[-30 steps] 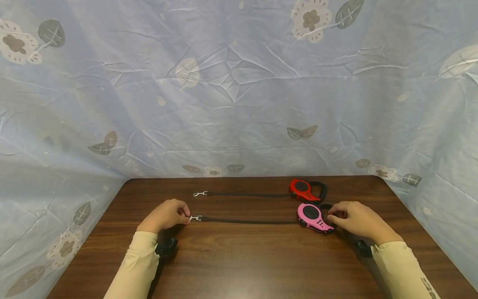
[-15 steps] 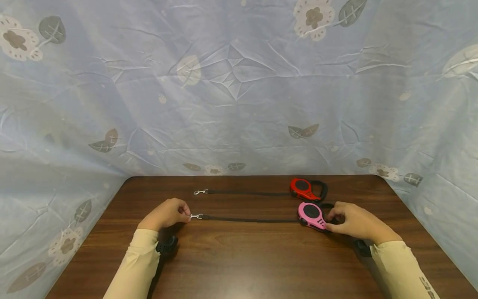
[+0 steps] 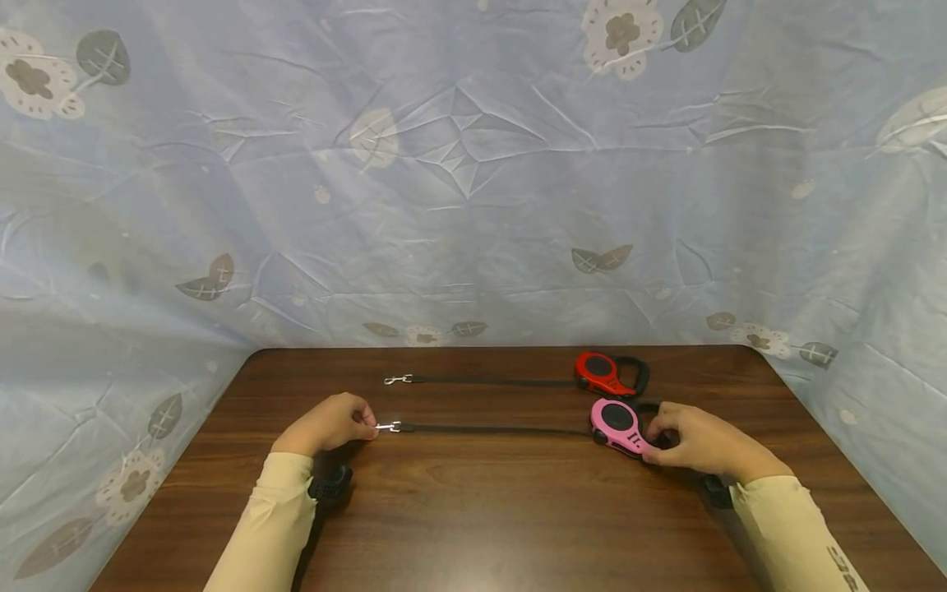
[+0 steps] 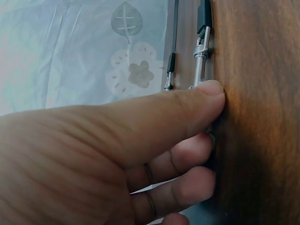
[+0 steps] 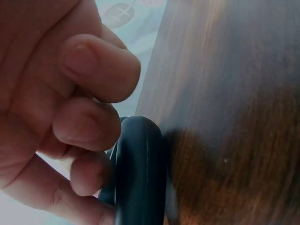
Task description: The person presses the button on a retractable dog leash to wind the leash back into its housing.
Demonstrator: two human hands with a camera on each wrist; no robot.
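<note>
A pink retractable dog leash lies on the table with its black strap drawn out to the left. My left hand pinches the silver snap hook at the strap's end between thumb and fingers; in the left wrist view the thumb covers part of the hook. At the other end my right hand holds the leash, thumb on the casing's lower tip and fingers by the black handle. Behind it lies a red retractable leash, its strap also stretched left to a snap hook.
The brown wooden table ends at a floral cloth backdrop, which hangs behind and at both sides. The red leash's black handle sits close behind the pink leash.
My right thumb has moved left from the handle side onto the pink casing's lower tip. The pink leash's strap now runs a little straighter. My left hand keeps its pinch on the hook.
</note>
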